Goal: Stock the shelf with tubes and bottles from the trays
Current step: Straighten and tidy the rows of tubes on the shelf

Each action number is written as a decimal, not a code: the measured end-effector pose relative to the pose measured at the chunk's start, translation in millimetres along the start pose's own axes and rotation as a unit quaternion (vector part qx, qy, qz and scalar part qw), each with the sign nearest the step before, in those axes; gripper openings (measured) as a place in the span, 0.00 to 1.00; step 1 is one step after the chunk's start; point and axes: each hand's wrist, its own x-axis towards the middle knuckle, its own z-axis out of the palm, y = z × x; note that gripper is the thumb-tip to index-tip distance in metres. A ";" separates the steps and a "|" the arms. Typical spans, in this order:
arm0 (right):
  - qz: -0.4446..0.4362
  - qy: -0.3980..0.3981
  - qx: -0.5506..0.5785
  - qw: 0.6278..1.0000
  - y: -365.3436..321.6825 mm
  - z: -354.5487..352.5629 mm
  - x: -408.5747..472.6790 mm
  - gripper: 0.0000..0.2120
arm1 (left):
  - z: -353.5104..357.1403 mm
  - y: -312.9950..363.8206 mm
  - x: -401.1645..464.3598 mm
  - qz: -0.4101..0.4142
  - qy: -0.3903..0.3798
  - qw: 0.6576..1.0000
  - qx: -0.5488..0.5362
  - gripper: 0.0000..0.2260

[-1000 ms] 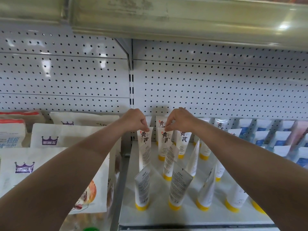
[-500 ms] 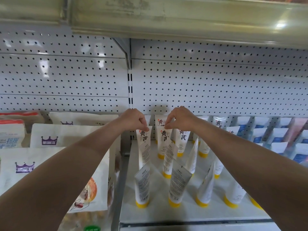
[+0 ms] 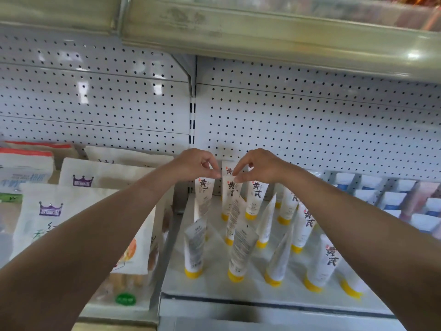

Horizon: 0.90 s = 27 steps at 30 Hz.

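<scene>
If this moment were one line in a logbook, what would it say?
left hand: pinches top of left back tube | right hand: pinches top of next tube | both tubes upright, caps down, on shelf

White perforated metal back panel (image 3: 310,120) runs the full width, divided by a slotted vertical upright (image 3: 192,123). A grey-green overhead shelf edge (image 3: 262,32), scuffed and stained, spans the top. White paper pouches with purple crown logos (image 3: 78,206) stand in rows in the adjoining bay. Behind them are white packets with red top bands (image 3: 23,163). White cartons with blue panels (image 3: 391,199) are ranked on the opposite side; print illegible.
</scene>
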 end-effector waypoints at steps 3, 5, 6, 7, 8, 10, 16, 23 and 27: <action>-0.005 -0.047 0.003 0.999 1.4 -10.9 -10.9 0.15 | -5.2 2.2 -13.8 -0.012 -0.008 0.999 -0.036 0.11; -0.006 -0.071 0.012 0.997 3.4 -12.4 -17.0 0.16 | -6.2 0.9 -23.5 -0.018 -0.008 0.998 -0.052 0.11; -0.007 -0.083 0.018 0.996 4.5 -12.2 -21.4 0.16 | -4.7 0.4 -28.6 -0.020 -0.008 0.998 -0.060 0.11; -0.009 -0.090 0.022 0.996 6.7 -11.1 -23.7 0.17 | -3.5 -1.0 -32.1 -0.021 -0.008 0.998 -0.067 0.10; -0.010 -0.096 0.023 0.995 7.6 -10.4 -27.3 0.17 | -1.8 -0.9 -36.8 -0.023 -0.009 0.997 -0.074 0.10; -0.016 -0.106 0.020 0.994 8.2 -10.0 -34.0 0.19 | 0.2 3.3 -45.5 -0.030 -0.008 0.997 -0.077 0.10; -0.037 -0.106 0.015 0.994 11.0 -3.6 -40.6 0.25 | 3.1 11.7 -60.3 -0.049 -0.013 0.995 -0.085 0.10; -0.035 -0.118 0.034 0.992 10.3 3.3 -41.9 0.21 | 8.9 0.5 -54.3 -0.045 -0.041 0.995 -0.073 0.11; -0.023 -0.136 0.030 0.990 6.7 2.7 -38.7 0.19 | 9.4 -3.6 -47.7 -0.043 -0.053 0.997 -0.034 0.14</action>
